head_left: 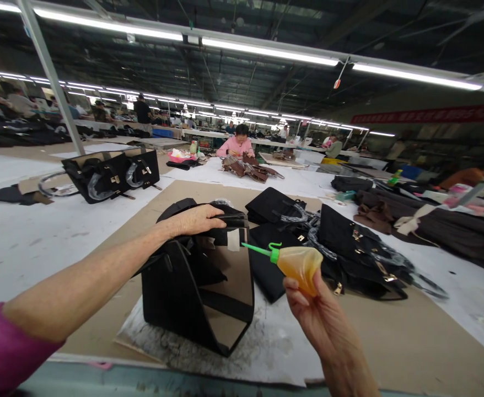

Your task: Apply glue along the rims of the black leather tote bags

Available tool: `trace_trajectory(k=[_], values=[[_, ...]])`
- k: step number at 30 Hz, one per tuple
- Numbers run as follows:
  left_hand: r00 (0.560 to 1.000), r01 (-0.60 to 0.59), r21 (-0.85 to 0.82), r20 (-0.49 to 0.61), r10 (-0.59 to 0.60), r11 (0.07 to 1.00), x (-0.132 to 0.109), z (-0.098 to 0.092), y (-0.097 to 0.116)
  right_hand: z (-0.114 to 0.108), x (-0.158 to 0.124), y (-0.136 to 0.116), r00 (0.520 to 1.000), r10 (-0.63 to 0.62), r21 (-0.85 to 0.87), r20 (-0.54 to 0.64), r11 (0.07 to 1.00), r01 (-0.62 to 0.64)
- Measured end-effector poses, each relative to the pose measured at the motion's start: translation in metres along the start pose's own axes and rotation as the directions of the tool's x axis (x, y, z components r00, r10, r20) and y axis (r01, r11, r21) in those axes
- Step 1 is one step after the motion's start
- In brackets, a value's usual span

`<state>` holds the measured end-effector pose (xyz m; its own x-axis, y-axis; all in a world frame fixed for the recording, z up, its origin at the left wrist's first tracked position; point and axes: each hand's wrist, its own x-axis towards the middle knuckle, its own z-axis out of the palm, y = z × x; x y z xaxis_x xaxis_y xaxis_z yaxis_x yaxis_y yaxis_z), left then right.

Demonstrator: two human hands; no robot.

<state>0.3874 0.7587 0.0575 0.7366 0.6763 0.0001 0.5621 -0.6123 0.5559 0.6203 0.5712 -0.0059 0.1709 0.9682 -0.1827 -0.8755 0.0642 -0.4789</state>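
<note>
A black handbag (171, 303) lies on its side in front of me, its beige-lined inside facing right. My left hand (196, 219) is closed over the bag's upper edge, with the fingertips on the dark layers there. A pale patch (234, 240) shows just below those fingers. In my right hand (314, 309) is a soft glue bottle (297, 264) of amber liquid, pinched between thumb and fingers. Its green nozzle (257, 249) points left, and the tip is close to the pale patch; whether they touch I cannot tell.
Black handbags with gold-coloured clasps (358, 253) lie to the right. More black bags (113, 171) stand at the left. Under my bag is a stained white board (275, 347) on brown card. Across the table sits a person in pink (236, 144) beside brown pieces (250, 167).
</note>
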Motion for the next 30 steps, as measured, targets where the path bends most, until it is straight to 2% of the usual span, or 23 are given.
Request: trace_trajectory(k=[3,6,15,19,22,25,30], values=[[1.000,-0.001,-0.004,-0.010,0.001,1.000,0.000,0.000,0.000,-0.001,0.003,-0.002,0.999,-0.014,0.051,0.038,0.999,0.012],[1.000,0.004,-0.010,-0.005,-0.004,1.000,0.000,0.001,0.000,-0.005,0.003,-0.002,0.999,0.009,0.019,0.042,1.000,-0.010],[1.000,-0.027,-0.037,-0.014,0.026,0.999,0.001,0.001,-0.004,-0.014,-0.013,-0.010,0.992,0.109,-0.080,-0.069,0.990,-0.115],[1.000,-0.025,-0.043,-0.019,0.024,0.999,0.000,0.003,-0.002,-0.029,-0.013,-0.019,0.999,-0.007,-0.169,-0.053,0.986,-0.002],[1.000,-0.025,-0.022,-0.013,0.025,0.999,0.001,0.002,0.000,-0.031,-0.009,-0.030,0.998,-0.065,-0.269,0.003,0.961,0.064],[0.998,-0.040,-0.009,0.052,0.040,0.999,0.006,-0.007,0.004,-0.017,-0.007,-0.042,0.995,-0.073,-0.381,0.073,0.920,0.096],[0.956,-0.021,0.067,0.294,0.000,0.998,0.020,-0.028,0.016,0.015,-0.007,-0.051,0.966,-0.230,-0.417,0.118,0.871,0.259]])
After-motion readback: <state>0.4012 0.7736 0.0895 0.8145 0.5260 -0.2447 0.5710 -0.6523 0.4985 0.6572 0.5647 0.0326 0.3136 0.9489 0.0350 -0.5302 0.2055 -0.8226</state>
